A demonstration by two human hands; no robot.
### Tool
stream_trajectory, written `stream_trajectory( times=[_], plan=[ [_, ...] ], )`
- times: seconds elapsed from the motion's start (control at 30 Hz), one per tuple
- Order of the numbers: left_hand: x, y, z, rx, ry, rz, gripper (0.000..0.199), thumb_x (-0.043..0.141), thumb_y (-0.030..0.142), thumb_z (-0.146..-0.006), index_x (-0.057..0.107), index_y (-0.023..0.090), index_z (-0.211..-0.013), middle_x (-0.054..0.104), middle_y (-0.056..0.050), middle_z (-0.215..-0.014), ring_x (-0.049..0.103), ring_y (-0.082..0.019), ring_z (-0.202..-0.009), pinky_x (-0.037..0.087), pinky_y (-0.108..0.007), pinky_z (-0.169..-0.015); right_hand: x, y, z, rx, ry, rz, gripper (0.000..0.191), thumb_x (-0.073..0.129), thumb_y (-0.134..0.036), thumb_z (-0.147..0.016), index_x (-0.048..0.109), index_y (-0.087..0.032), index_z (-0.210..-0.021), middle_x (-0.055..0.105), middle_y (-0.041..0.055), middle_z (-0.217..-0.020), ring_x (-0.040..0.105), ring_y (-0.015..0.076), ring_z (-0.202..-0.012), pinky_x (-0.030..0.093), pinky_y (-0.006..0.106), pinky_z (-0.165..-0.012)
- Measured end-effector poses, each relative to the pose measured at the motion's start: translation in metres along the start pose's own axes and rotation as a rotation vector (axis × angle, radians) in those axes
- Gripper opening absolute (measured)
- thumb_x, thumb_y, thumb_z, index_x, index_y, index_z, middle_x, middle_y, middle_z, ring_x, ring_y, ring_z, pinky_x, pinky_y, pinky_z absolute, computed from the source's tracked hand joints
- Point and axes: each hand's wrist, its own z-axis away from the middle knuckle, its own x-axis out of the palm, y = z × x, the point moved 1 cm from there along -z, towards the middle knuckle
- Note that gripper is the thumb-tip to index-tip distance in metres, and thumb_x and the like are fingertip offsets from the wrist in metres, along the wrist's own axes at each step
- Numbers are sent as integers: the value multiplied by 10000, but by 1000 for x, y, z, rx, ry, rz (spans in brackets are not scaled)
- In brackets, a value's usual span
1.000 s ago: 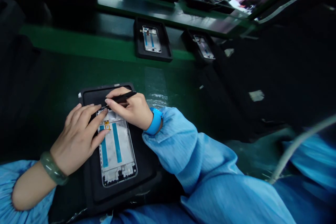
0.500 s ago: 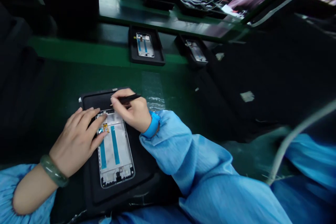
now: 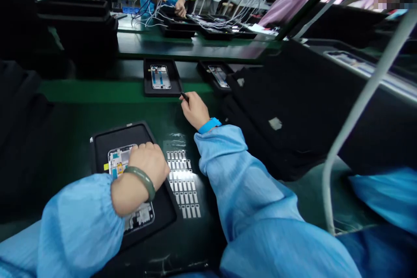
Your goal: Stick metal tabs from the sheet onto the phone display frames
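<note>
A phone frame point(image 3: 143, 216) with its inner side up lies in a black tray point(image 3: 169, 215) before me. My left hand point(image 3: 150, 163) is over the tray's right part, fingers curled down and closed; whatever they hold is hidden. Beside it is a clear sheet point(image 3: 174, 143) with rows of small pale labels point(image 3: 184, 184). Farther forward, my right hand point(image 3: 194, 110) grips a thin black tool point(image 3: 184, 96), near the front corner of another black tray point(image 3: 163, 92) that carries a second phone frame point(image 3: 160, 77).
A third phone frame point(image 3: 219, 76) lies in a tray farther right. Black stacked trays point(image 3: 276, 95) fill the right side, crossed by a pale curved tube point(image 3: 345, 139). More dark trays point(image 3: 78, 30) stand at the back left. Across the line, a person's hands point(image 3: 180, 6) are among cables.
My right hand has moved forward and right, away from the near phone frame, with the tool. My left hand has left the frame's upper part and shifted right, curling. The view has tilted up.
</note>
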Motion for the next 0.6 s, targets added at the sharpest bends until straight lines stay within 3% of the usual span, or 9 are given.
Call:
stream_trajectory(
  times=[0.1,0.2,0.37,0.5,0.6],
  plan=[
    [-14,-16,-41,-150,-54,-12,298,522,368,-873,571,130,-1046,618,-71,-1010,605,-167,-866,510,-370,-759,5,10,2,10,-13,12,234,393,-173,-837,597,-162,-951,618,127,-1029,570,253,-989,445,364,-841],
    [-31,-42,-91,-274,-54,-21,345,545,379,-865,546,146,-1119,588,-81,-1103,593,-182,-944,514,-389,-797,2,14,7,-3,8,-1,232,398,-184,-842,599,-161,-956,625,126,-1010,574,254,-974,450,364,-821],
    [-48,-87,-159,-387,66,-47,364,551,372,-861,531,155,-1153,568,-87,-1155,579,-199,-995,505,-412,-829,-9,18,21,-120,70,-63,191,431,-174,-840,606,-158,-911,638,112,-951,590,226,-944,469,350,-836],
    [-46,-132,-176,-414,203,-50,380,542,370,-867,509,172,-1190,542,-89,-1206,565,-211,-1030,497,-436,-851,-30,21,39,-153,175,-202,182,465,-245,-879,620,-151,-887,646,109,-931,613,201,-921,489,343,-841],
    [-42,-169,-166,-284,264,-12,381,543,371,-866,511,169,-1187,543,-90,-1202,565,-211,-1029,496,-438,-851,-51,22,58,-101,162,-262,230,443,-284,-916,637,-162,-899,652,97,-972,618,187,-952,484,347,-868]
  ],
)
